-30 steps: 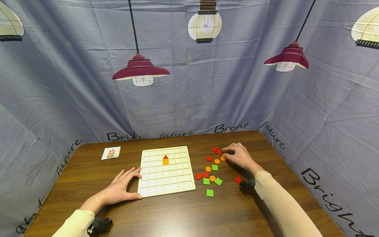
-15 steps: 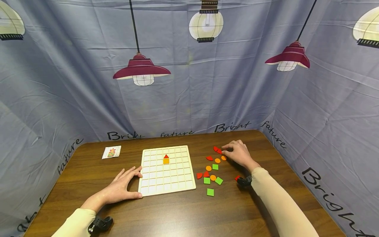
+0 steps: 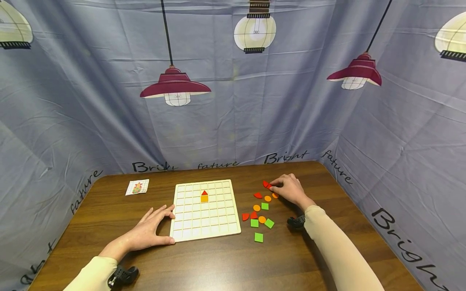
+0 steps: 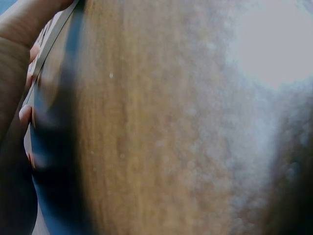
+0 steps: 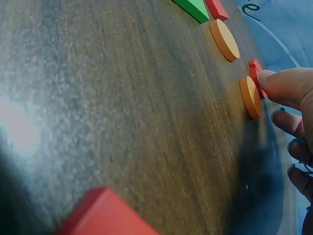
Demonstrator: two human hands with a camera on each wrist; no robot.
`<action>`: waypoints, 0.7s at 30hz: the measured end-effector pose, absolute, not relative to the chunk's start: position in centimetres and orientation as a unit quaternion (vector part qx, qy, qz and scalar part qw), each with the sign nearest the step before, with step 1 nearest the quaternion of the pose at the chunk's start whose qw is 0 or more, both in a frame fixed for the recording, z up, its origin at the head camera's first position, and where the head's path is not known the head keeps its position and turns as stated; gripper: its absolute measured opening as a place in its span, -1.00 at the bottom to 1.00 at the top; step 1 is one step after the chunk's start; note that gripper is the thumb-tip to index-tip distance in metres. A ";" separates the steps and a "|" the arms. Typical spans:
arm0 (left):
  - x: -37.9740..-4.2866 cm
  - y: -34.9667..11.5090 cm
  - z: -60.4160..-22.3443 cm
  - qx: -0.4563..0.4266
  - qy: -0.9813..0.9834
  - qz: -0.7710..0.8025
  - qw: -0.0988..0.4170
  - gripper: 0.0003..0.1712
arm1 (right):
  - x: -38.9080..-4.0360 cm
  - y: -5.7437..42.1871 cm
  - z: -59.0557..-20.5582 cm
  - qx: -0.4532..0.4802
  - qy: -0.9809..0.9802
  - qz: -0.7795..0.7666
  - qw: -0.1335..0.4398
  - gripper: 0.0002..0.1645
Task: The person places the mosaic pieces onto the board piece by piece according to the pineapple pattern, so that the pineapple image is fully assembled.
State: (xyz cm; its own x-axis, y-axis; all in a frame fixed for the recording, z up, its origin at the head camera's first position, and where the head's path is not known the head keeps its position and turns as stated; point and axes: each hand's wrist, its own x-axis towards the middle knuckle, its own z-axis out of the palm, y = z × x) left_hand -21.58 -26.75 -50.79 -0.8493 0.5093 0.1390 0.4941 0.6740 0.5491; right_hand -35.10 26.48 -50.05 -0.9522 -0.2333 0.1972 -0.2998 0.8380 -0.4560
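While the left hand point(image 3: 150, 230) rests loose fingers against the grid board point(image 3: 196, 224), the right hand point(image 3: 290, 190) has its thumb on a red piece point(image 3: 269, 186) on the tabletop point(image 3: 218, 262), near 1 orange disc point(image 5: 250, 100); can't really tell if it's pinched.

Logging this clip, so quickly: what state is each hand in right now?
Left hand: open, touching the edge of the board.
Right hand: at a red piece; whether it pinches it cannot be told.
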 end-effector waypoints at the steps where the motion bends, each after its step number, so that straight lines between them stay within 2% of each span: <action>1: -21.6 -26.8 -50.8 0.274 0.915 0.297 0.013 -0.29 | -35.1 26.4 -50.1 0.138 -0.956 0.251 0.066 -0.70; 21: -21.9 -26.9 -51.2 0.268 0.917 0.294 0.020 -0.26 | -35.7 27.3 -50.9 0.144 -0.953 0.258 0.067 -0.73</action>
